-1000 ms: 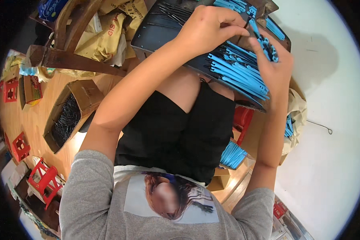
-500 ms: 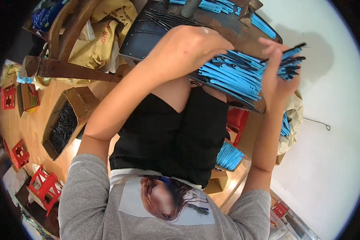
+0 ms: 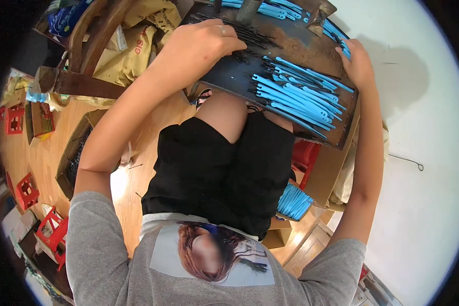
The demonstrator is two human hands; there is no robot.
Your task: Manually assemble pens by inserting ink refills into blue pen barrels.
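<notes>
Blue plastic strips [image 3: 296, 97] between curled left hand [image 3: 204, 43] and right hand [image 3: 357, 64], grip unclear.

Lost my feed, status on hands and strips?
Left hand on thin dark pins. Right hand at tray edge. Blue strips piled on tray. Nothing blocking.

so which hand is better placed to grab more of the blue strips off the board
Probably the right hand: it rests at the board's far edge, touching the blue strips. The left hand lies on the thin black pieces, away from them.
</notes>
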